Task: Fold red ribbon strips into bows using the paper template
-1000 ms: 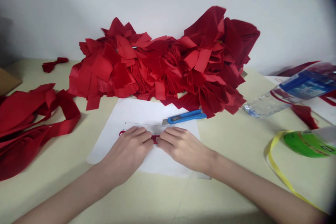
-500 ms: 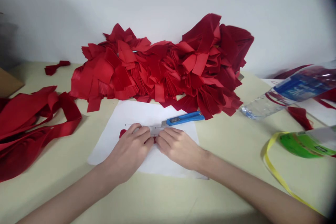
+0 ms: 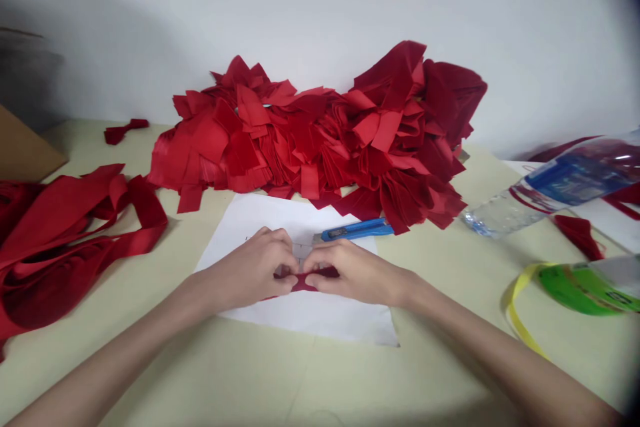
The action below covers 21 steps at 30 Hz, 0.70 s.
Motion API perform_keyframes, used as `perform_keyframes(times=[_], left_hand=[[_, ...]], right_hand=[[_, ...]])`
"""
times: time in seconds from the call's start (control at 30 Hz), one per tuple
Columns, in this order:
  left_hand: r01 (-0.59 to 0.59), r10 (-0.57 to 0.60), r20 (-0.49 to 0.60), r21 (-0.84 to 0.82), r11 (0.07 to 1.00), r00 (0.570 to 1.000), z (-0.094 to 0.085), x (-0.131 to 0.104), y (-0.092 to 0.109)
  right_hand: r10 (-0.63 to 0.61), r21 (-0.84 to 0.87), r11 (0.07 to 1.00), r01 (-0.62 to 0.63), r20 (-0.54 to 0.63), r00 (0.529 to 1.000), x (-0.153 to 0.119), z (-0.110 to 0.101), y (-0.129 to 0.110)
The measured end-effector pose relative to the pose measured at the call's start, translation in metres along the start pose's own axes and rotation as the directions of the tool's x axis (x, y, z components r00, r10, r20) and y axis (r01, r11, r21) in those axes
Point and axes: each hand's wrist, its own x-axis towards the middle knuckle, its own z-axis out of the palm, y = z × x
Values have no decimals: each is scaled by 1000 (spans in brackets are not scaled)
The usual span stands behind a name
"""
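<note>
Between my two hands is a dark red strip of ribbon, held just above a white sheet of paper with thin drawn lines. My left hand pinches it from the left with thumb and bent fingers. From the right, my right hand pinches the same ribbon, its fingertips close to the left ones. Most of the ribbon hides behind the fingers. Just beyond my right hand a blue box cutter lies on the paper's far edge, its tip towards the hands.
A large heap of cut red ribbon pieces stands against the wall. Long red ribbon lies loosely piled at left, near a cardboard box. At right are a plastic bottle on its side, a green-labelled item and a yellow band.
Both hands have turned so that the thumbs now show, and the ribbon between them has come into clearer view. The whole view has shifted slightly.
</note>
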Motion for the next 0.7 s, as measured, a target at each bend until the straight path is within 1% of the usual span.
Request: perform_keyframes(times=[0.1,0.2,0.27,0.33,0.4,0.43,0.5,0.53,0.63,0.7], left_hand=[[18,-18,-6,-24,1000,1000,4,-1,-1],[-5,5,-37,7,1000,999,12,-2,-2],[-29,33,-61,61,998,998,16,-3,-1],[-51,65,-90,150,987,994,20,-6,0],[-77,111,-110,276,958,988,25,-10,0],[-91,139,-118,344,934,983,28,-13,0],[-122,205,-129,469,875,970,35,-20,0],[-140,244,-136,519,843,960,38,-23,1],[-205,376,-159,617,760,913,45,-31,1],[-234,425,-161,640,732,891,47,-33,1]], right_hand=[[21,28,999,-21,3,1000,-1,3,4],[2,13,1000,-1,-27,1000,-3,10,7],[-18,-36,999,17,-39,999,-4,13,8],[-44,-139,990,37,-52,998,-5,18,8],[-107,-293,953,75,-95,990,-6,24,9],[-156,-377,921,98,-127,980,-7,27,9],[-278,-525,838,151,-173,945,-9,33,9],[-337,-576,797,180,-179,924,-10,36,9],[-463,-644,713,277,-137,876,-14,37,9],[-503,-662,679,319,-102,859,-18,35,9]])
